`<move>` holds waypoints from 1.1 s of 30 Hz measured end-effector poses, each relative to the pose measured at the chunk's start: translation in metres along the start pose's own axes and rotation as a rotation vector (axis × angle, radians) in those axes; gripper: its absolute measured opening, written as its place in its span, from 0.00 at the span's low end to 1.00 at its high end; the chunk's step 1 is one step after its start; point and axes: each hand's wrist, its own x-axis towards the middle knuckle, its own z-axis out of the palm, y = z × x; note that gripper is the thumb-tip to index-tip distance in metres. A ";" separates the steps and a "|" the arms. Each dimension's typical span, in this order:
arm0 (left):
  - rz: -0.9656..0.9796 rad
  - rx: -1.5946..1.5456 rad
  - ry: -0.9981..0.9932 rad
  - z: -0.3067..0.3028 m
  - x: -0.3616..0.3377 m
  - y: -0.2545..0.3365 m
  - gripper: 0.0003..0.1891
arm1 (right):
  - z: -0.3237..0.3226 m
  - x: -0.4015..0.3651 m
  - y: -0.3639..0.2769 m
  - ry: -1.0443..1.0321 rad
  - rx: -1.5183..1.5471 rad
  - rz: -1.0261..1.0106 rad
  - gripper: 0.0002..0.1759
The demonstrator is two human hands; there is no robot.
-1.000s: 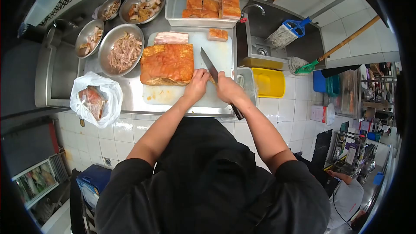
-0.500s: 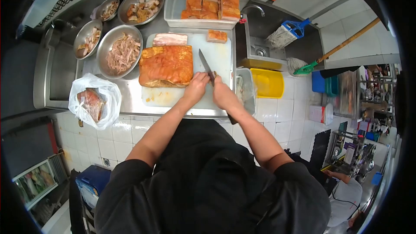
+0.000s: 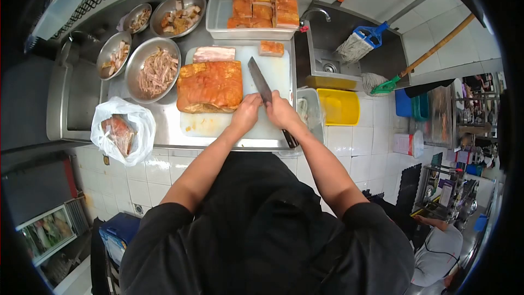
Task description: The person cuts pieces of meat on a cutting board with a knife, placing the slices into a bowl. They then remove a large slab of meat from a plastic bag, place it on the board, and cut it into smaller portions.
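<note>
The right hand (image 3: 283, 113) holds a long knife with a grey metal blade and a dark handle (image 3: 259, 79); its fingers are closed close to the blade, and the handle comes out below the hand. The blade points away from the person, over the white rectangular cutting board (image 3: 277, 74). The left hand (image 3: 246, 113) is just beside the blade, with bent fingers near the right hand; I cannot tell if it pinches something. To its left, the large orange-brown slab of meat with crisp skin (image 3: 210, 84) lies on the board. Behind this slab is a pale, layered strip of meat (image 3: 214, 53), and a small orange-topped block of meat (image 3: 271, 48) is at the far right corner. Farther back, a translucent rectangular plastic container (image 3: 251, 34) holds several similar pieces.
</note>
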 end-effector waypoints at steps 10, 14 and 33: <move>-0.331 -0.175 0.171 0.010 0.003 0.021 0.12 | -0.041 -0.033 0.041 0.094 0.245 -0.070 0.20; -0.377 -0.247 0.078 0.012 0.004 0.025 0.20 | -0.054 -0.037 0.051 -0.167 0.705 0.094 0.18; -0.365 0.246 0.102 0.080 0.011 0.059 0.31 | 0.020 -0.063 0.077 -0.083 0.530 0.030 0.16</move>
